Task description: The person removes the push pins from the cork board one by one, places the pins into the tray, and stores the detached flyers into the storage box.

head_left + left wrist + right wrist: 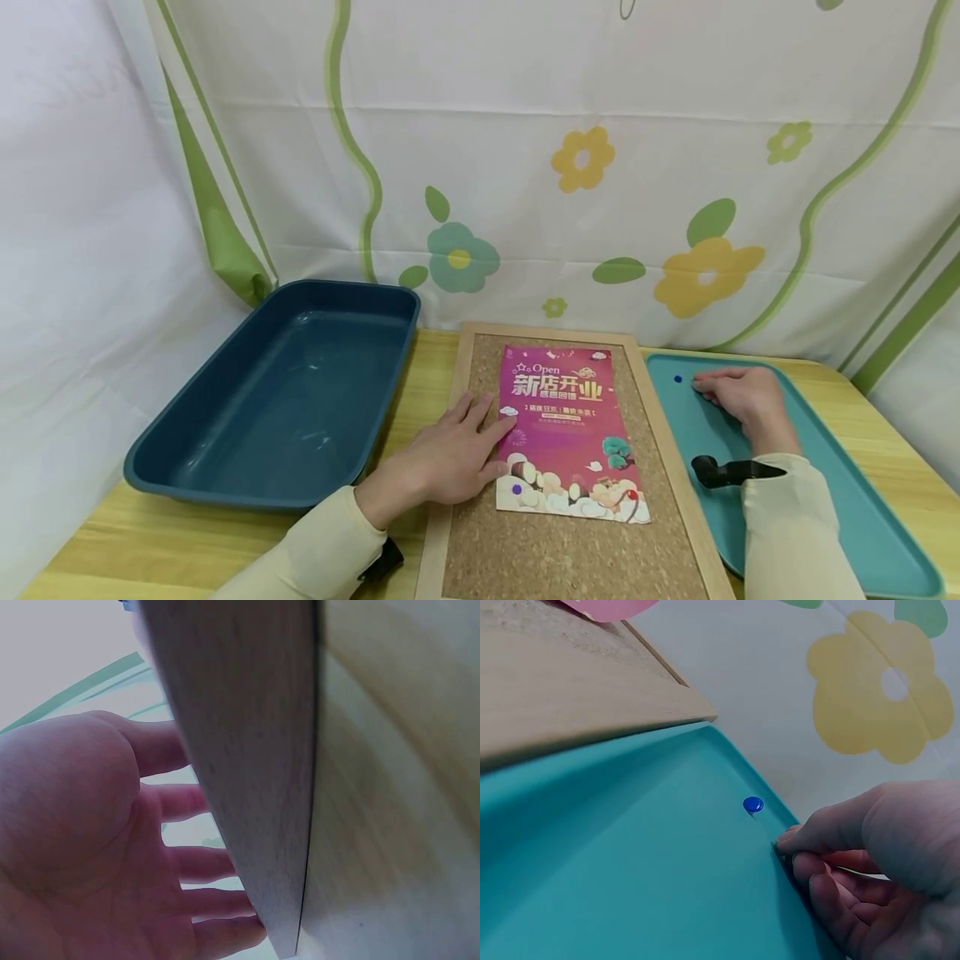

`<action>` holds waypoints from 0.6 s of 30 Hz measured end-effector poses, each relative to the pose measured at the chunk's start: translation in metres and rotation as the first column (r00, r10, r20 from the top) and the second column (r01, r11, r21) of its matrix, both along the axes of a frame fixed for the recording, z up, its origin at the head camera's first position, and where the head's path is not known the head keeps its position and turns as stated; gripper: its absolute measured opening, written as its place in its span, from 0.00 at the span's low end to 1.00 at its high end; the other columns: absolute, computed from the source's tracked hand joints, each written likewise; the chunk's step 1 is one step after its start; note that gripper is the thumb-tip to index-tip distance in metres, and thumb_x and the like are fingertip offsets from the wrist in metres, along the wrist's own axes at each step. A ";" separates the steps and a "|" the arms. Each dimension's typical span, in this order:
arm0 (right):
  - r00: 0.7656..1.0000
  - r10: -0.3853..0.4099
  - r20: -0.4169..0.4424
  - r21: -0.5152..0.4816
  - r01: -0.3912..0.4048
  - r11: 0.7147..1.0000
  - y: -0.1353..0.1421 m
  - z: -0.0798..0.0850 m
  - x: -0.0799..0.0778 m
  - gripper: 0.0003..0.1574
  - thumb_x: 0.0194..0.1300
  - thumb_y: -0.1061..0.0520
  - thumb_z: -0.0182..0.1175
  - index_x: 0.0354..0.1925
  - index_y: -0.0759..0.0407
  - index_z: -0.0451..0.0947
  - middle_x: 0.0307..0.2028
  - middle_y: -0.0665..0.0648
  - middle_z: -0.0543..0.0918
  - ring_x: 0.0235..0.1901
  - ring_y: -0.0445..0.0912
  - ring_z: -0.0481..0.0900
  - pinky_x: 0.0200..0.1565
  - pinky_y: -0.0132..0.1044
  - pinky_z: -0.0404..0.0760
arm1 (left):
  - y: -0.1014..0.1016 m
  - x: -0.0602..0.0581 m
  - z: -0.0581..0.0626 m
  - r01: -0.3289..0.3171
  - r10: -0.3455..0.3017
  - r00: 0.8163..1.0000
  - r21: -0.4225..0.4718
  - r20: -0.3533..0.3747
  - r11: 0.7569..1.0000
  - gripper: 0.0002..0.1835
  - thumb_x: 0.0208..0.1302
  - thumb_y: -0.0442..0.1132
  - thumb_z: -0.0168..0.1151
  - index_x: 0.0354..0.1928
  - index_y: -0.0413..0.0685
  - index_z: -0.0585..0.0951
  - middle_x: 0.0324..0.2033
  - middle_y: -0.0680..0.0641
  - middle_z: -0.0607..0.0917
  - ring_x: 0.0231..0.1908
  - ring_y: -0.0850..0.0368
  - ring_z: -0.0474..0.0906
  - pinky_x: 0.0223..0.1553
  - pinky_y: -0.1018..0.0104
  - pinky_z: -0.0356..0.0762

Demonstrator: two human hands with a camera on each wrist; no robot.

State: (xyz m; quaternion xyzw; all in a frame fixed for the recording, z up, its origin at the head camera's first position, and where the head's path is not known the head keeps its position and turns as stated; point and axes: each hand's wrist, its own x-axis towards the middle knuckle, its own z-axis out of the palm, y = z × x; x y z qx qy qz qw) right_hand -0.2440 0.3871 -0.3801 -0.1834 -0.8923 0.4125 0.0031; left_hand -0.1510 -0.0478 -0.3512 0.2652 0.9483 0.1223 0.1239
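A purple-red poster (562, 433) with white and gold lettering lies on a wood-framed corkboard (540, 558). A blue thumbtack (517, 489) shows at its lower left corner and a red thumbtack (632, 495) at its lower right. My left hand (461, 454) rests with spread fingers on the poster's left edge and the board's frame. Over a teal tray (667, 877), my right hand (885, 862) has its fingers curled, thumb and index tips together. Whether something small is between them is hidden. Close to those fingertips, a blue thumbtack (754, 804) sits on the tray.
A deep dark blue basin (277, 400) stands left of the board. The teal tray touches or nearly touches the board's right side. Behind everything hangs a white curtain (510, 125) with flowers. All stands on a light wooden table (172, 542).
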 end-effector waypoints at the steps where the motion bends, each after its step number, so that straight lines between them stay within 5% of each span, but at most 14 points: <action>1: 1.000 0.000 0.001 0.001 0.000 1.000 0.000 0.000 0.000 0.21 0.72 0.51 0.66 0.57 0.62 0.89 0.24 0.32 0.85 0.28 0.31 0.82 0.33 0.33 0.83 | 0.000 0.000 0.000 0.000 0.000 1.000 -0.001 -0.001 1.000 0.34 0.80 0.55 0.57 0.82 0.56 0.66 0.85 0.40 0.55 0.85 0.35 0.48 0.79 0.40 0.63; 18: 0.998 0.052 0.026 -0.013 -0.051 0.999 0.008 -0.001 0.001 0.22 0.72 0.48 0.67 0.57 0.58 0.89 0.29 0.32 0.84 0.32 0.32 0.81 0.36 0.33 0.83 | 0.001 -0.001 -0.002 -0.005 0.005 1.000 0.000 0.003 1.000 0.34 0.80 0.55 0.57 0.82 0.57 0.65 0.85 0.40 0.55 0.85 0.37 0.47 0.80 0.39 0.62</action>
